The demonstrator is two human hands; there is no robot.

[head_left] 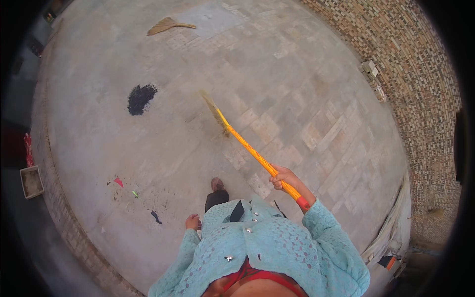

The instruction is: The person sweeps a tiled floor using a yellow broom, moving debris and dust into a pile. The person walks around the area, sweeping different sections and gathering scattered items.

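My right hand (283, 178) is wrapped round the upper part of a broom's orange handle, just below its red end. The broom (247, 147) slants forward and left from my hand. Its thin, pale bristles reach down toward the floor and are slightly blurred. Beside my jacket hangs my left hand (193, 222), fingers curled in, with no object showing in it. A heap of black crumbly material (141, 99) lies on the floor, left of the bristles and apart from them.
Another broom (170, 25) lies flat at the far left. Scattered litter includes a red scrap (118, 182), a green strip (136, 194) and a dark piece (156, 217). A white box (32, 181) stands beyond the left kerb (63, 214). A brick wall (420, 74) bounds the right.
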